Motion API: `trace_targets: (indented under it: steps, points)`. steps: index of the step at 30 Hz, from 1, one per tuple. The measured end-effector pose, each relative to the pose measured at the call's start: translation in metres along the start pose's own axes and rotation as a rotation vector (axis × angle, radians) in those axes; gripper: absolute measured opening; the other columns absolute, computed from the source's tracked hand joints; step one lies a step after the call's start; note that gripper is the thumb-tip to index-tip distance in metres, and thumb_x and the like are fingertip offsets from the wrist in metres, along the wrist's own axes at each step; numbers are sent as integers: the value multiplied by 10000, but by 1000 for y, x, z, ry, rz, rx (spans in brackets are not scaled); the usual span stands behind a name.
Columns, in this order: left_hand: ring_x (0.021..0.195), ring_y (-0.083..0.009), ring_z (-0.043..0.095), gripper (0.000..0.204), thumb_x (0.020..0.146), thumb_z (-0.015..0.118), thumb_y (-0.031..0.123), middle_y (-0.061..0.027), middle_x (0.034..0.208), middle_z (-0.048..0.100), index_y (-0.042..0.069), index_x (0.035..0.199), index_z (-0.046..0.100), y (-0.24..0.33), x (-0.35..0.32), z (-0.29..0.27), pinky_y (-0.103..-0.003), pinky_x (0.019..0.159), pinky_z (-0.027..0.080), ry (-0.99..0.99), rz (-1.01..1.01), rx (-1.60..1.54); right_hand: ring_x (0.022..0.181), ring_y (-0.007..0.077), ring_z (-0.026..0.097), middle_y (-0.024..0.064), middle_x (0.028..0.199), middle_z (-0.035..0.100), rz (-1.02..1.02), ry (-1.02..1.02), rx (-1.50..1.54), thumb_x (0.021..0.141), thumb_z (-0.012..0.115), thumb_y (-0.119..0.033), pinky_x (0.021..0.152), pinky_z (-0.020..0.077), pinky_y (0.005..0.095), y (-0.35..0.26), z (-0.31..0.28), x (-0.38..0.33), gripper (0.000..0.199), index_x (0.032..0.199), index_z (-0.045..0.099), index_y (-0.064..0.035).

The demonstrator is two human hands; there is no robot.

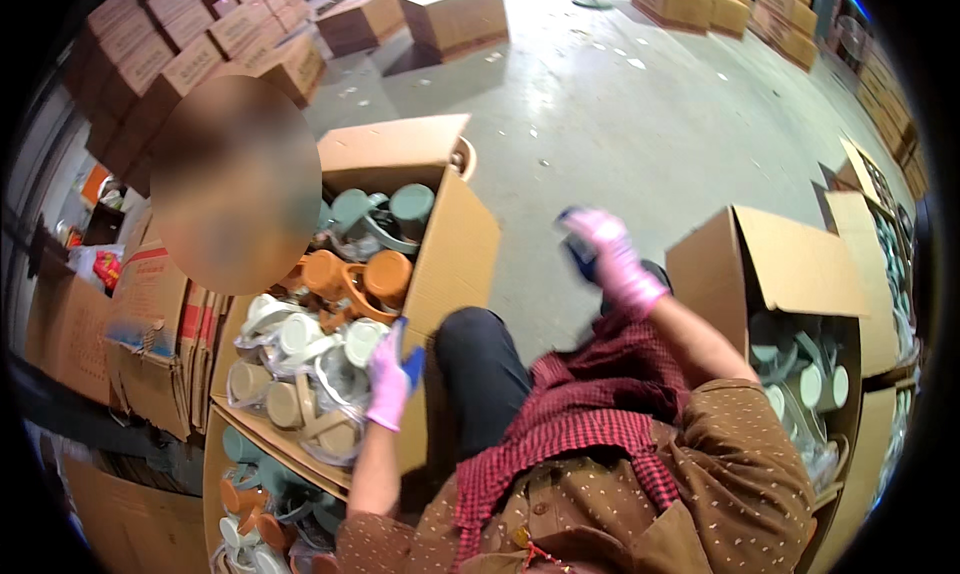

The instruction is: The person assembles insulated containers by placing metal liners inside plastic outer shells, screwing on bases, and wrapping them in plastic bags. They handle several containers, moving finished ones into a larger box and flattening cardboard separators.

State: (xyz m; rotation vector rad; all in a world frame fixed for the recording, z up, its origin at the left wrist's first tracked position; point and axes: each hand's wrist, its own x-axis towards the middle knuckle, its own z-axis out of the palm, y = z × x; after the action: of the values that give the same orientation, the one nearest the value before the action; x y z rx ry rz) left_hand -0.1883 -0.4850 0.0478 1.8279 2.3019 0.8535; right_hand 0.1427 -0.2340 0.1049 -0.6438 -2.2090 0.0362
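My left hand [391, 374], in a pink glove with a dark blue palm, rests at the right side of an open carton [455, 264], next to a white round lid [364, 343]. Its fingers are apart and it appears to hold nothing. Packed in that carton are lidded containers with loop handles: teal ones [411, 209] at the far end, orange ones [387, 277] in the middle, white and beige ones [284, 406] nearer me, some in clear plastic. My right hand [605, 256], gloved alike, is raised over the floor in front of my knees. Motion blurs its fingers.
Below the carton sits another box of similar containers [262, 514]. To my right stands an open carton [705, 274] with more of them. Flattened cardboard [165, 334] leans at left, beside a blurred oval patch. Sealed cartons [455, 19] stand across the littered floor [590, 104].
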Motion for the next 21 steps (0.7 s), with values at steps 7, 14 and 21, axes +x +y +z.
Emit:
trace_targets:
  steps: [7, 14, 21]
  points:
    - [1193, -379, 528, 534, 854, 655, 217, -231, 1260, 575, -21, 1310, 513, 49, 109, -1, -431, 1035, 399, 150, 130, 26, 1409, 429, 234, 273, 1490, 312, 904, -365, -697, 840, 616, -555, 1152, 175, 519, 161, -194, -126, 876, 1466, 302, -28]
    - [1314, -399, 405, 982, 717, 759, 505, -257, 1411, 437, 24, 1456, 327, 31, 281, 67, -459, 1100, 317, -78, 33, 522, 1436, 457, 134, 291, 1553, 142, 1083, -507, -686, 799, 711, -420, 1149, 121, 566, 185, -163, -175, 984, 1518, 163, -31]
    - [997, -282, 569, 397, 845, 651, 280, -155, 1099, 597, 15, 1123, 552, -40, 315, 115, -369, 880, 485, -131, -375, -41, 1459, 390, 146, 231, 1571, 160, 1125, -470, -605, 744, 726, -178, 1177, 115, 490, 184, -161, -189, 931, 1513, 221, -39]
